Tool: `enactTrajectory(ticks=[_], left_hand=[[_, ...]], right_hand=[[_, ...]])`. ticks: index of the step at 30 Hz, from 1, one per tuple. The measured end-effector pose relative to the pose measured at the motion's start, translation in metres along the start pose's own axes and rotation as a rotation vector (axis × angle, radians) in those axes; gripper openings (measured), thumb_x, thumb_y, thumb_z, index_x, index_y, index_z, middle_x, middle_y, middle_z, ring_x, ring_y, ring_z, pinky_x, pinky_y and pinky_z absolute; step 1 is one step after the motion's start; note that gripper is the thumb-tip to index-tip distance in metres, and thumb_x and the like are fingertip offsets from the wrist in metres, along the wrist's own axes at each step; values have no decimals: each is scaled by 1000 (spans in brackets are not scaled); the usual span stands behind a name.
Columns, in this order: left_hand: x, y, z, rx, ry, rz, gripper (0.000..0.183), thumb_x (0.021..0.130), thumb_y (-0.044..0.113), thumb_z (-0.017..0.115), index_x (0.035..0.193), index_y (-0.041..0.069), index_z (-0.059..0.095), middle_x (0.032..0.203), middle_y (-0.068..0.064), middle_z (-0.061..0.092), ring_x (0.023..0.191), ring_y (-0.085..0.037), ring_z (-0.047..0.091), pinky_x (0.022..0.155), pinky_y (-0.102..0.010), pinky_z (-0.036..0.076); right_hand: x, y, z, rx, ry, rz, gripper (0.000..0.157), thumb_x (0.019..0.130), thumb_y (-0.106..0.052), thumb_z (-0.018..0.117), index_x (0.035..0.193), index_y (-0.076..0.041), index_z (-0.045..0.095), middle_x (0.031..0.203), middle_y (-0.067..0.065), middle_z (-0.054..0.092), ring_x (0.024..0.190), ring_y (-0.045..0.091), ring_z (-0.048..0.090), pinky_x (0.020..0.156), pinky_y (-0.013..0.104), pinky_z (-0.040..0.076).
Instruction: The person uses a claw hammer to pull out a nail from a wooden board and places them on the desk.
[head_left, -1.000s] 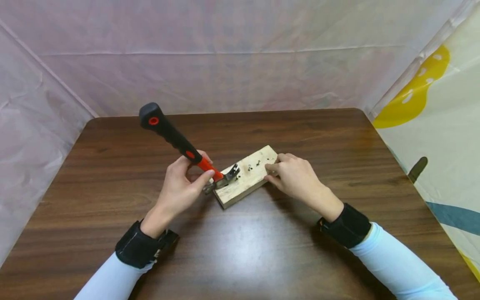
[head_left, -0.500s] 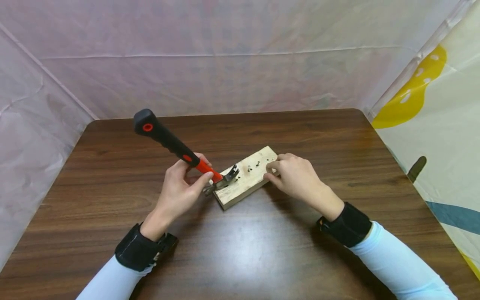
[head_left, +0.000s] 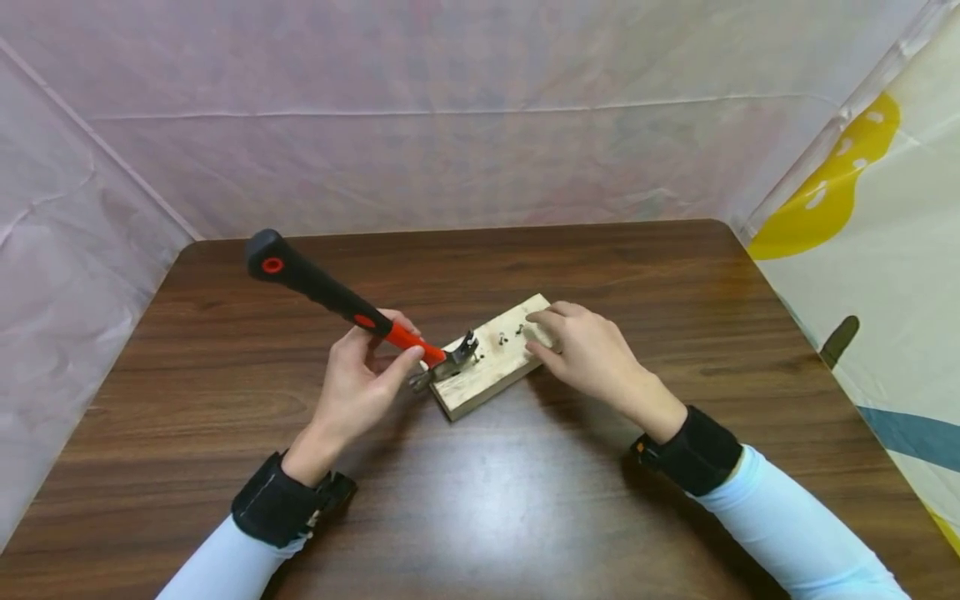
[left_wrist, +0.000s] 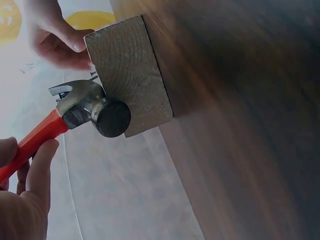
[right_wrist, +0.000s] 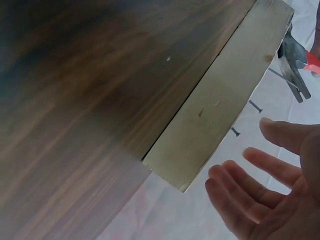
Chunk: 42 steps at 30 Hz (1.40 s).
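Note:
A claw hammer (head_left: 322,287) with a black and red handle leans up and to the left. My left hand (head_left: 367,367) grips its red neck between thumb and fingers. The hammer's head (left_wrist: 95,107) lies at the near left end of a pale wooden block (head_left: 487,375), its claw beside a nail (right_wrist: 282,75) standing in the wood. Two more nails (right_wrist: 256,106) stick up farther along the block. Over the block's right end is my right hand (head_left: 588,346), fingers loosely spread, holding nothing; the right wrist view shows them apart from the wood.
The block lies flat on a brown wood-grain table (head_left: 187,400). Pale sheeting (head_left: 450,150) hangs behind the table's back edge. At the right hangs a cloth with a yellow shape (head_left: 825,192). Dark marks dot the block's top.
The hammer's handle has tipped lower and to the left, its head staying on the block. My right hand's fingers have lifted from the block's right edge and spread over its top.

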<state>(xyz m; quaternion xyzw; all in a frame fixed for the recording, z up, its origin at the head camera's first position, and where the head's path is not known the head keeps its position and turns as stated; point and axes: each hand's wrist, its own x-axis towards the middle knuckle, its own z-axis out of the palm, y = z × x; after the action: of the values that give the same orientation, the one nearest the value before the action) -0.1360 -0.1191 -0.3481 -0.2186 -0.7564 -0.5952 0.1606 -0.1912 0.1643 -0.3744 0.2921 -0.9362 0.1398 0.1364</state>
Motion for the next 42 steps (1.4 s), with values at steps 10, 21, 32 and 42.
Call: enactTrajectory(ticks=[10, 21, 32, 42], left_hand=[[0, -4, -1, -52, 2, 5, 30, 82, -21, 66, 108, -10, 56, 103, -20, 59, 96, -20, 64, 65, -30, 56], [2, -2, -1, -67, -2, -7, 30, 84, -20, 66, 110, -10, 54, 104, -21, 59, 96, -27, 63, 65, -33, 56], [5, 6, 4, -58, -6, -19, 31, 83, -19, 67, 110, -9, 55, 105, -19, 60, 95, -15, 64, 60, -34, 55], [7, 12, 9, -85, -17, -8, 31, 84, -20, 66, 110, -9, 55, 104, -19, 60, 97, -14, 64, 59, -26, 54]], right_hand=[[5, -6, 4, 155, 107, -57, 49, 88, -19, 76, 133, -11, 60, 106, 8, 60, 74, 18, 61, 59, 26, 47], [4, -8, 4, 251, 119, -121, 55, 86, -14, 78, 137, -13, 58, 110, 6, 56, 82, 20, 60, 67, 24, 46], [5, -12, 4, 404, 110, -220, 69, 84, -9, 79, 144, -11, 45, 110, 8, 57, 98, 24, 61, 76, 30, 51], [2, -16, 8, 468, 159, -341, 51, 85, 3, 75, 131, -8, 58, 112, 9, 58, 93, 22, 63, 74, 27, 53]])
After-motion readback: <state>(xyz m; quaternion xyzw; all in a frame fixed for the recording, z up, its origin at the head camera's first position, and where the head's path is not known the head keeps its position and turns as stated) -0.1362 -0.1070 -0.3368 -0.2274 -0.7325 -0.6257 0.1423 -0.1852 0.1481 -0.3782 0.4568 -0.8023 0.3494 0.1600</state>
